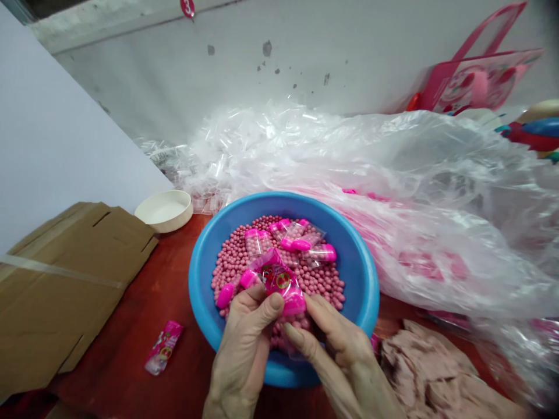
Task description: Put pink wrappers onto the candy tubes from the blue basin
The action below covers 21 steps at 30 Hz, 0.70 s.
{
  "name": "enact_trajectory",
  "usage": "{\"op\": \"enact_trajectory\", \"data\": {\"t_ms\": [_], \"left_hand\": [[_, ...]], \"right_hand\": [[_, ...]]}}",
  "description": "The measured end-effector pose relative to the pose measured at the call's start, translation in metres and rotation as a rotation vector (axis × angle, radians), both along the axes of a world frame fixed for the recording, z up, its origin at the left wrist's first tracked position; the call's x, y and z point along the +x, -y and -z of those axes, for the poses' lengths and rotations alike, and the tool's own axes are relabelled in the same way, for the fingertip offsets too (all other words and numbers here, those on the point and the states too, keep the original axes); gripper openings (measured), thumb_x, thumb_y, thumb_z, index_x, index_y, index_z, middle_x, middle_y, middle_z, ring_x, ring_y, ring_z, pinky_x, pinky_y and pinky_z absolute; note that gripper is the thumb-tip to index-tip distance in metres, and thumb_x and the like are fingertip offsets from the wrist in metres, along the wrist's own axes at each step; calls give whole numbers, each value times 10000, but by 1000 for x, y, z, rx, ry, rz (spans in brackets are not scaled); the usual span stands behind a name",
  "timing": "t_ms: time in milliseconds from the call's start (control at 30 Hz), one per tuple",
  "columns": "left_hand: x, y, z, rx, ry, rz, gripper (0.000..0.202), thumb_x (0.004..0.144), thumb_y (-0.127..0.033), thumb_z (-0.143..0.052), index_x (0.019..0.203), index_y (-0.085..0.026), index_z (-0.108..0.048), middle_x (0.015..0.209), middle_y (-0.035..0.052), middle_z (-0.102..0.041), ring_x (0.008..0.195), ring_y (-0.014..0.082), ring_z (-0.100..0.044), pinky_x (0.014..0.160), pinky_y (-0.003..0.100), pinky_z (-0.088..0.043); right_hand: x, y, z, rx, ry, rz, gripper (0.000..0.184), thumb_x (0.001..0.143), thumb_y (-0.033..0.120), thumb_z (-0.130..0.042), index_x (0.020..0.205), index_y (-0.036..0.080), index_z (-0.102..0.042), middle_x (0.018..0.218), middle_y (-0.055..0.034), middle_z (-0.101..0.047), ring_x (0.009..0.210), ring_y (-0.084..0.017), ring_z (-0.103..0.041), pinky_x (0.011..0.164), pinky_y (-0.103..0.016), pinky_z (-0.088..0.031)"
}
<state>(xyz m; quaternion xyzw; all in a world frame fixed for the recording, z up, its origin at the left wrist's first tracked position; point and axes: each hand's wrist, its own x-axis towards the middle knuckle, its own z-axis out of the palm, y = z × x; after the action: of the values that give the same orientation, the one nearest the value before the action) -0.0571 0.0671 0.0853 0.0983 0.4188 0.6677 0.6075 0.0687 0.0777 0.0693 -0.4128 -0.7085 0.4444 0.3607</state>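
Note:
A blue plastic basin sits on the red table, filled with small pink candy balls and several clear tubes with pink caps. My left hand is closed, with thumb and fingers pinching a small clear packet with a pink printed label over the basin's near side. My right hand is closed on the same packet from the right, fingertips at its pink lower end.
A pink labelled packet lies on the table left of the basin. Flattened cardboard lies at left, a white lid behind it. Big clear plastic bags fill the back and right. A pinkish cloth lies at right front.

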Motion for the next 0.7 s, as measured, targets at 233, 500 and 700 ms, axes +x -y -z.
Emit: {"op": "enact_trajectory", "data": {"t_ms": [233, 500, 700], "left_hand": [[0, 1, 4, -9, -25, 5, 174, 609, -208, -817, 761, -170, -742, 683, 27, -746, 550, 114, -636, 525, 196, -483], [5, 2, 1, 9, -73, 29, 128, 687, -226, -761, 784, -142, -753, 616, 40, -725, 580, 149, -665, 543, 218, -503], [5, 1, 0, -21, -41, -119, 65, 744, -215, -715, 702, -166, -712, 615, -16, -700, 586, 99, -627, 588, 185, -491]], "right_hand": [[-1, -3, -4, -63, -59, -21, 297, 888, 294, -518, 1157, 211, -615, 1064, -62, -678, 964, -196, -636, 835, -282, -516], [-6, -4, -3, -325, -253, 69, 279, 797, 417, -632, 978, 213, -693, 860, -36, -725, 732, -181, -678, 620, -260, -567], [-11, 5, 4, -262, -243, 168, 358, 797, 382, -633, 1108, 209, -670, 868, -60, -744, 684, -193, -685, 628, -302, -581]]}}
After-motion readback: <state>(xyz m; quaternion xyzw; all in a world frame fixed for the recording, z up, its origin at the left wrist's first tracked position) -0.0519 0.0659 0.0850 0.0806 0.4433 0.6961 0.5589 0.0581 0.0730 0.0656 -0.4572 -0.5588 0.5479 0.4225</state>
